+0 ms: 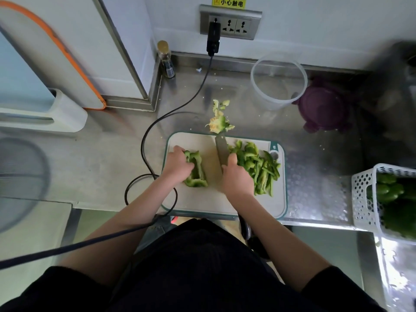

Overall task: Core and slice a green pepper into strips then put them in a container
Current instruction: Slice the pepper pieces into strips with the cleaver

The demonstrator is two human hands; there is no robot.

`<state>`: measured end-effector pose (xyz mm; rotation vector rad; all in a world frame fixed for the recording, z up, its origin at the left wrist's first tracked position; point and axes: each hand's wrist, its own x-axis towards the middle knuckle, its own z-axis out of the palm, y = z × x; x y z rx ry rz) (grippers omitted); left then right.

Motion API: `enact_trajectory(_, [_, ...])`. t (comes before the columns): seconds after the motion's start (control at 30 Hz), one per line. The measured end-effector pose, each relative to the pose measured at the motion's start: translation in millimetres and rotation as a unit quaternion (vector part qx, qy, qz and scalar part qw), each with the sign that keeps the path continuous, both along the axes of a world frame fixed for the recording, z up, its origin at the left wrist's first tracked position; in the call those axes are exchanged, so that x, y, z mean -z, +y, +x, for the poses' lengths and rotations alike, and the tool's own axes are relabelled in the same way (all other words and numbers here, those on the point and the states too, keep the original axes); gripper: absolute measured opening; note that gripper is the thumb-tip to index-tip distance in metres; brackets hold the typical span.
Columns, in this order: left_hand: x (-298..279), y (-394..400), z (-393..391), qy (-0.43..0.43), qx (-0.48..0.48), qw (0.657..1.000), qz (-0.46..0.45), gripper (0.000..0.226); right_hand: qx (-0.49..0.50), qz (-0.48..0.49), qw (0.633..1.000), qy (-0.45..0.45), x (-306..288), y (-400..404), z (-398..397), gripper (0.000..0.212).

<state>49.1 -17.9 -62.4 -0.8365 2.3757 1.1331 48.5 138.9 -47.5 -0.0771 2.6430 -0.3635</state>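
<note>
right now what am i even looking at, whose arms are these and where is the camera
The one picture comes from a camera worn on a person's head, looking down at their own bare arms; there is no robot. The left hand holds a piece of green pepper on a cutting board. The right hand grips a knife. Cut strips lie piled at the board's right side. The pepper core lies beyond the board, and a clear container stands behind on the steel counter.
</note>
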Motion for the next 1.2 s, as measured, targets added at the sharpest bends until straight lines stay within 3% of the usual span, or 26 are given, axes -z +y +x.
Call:
enact_trajectory(0.17, [0, 12, 5, 0.011, 0.008, 1.000, -0.024, 0.041, 0.014, -0.068, 0.998, 0.010, -12, -4, 3, 0.024])
enact_trajectory(0.3, [1, 13, 4, 0.016, -0.012, 1.000, -0.018, 0.038, -0.005, -0.066, 0.998, -0.006, -10, -17, 13, 0.035])
enact_trajectory(0.73, [0, 17, 1, 0.011, 0.043, 0.997, -0.059, 0.034, 0.002, -0.081, 0.997, -0.007, -2, -23, 14, 0.017])
enact_trajectory(1.2, [5, 17, -1, -0.001, 0.024, 0.998, -0.050, 0.034, -0.034, -0.064, 0.997, 0.016, 0, -24, 20, 0.021])
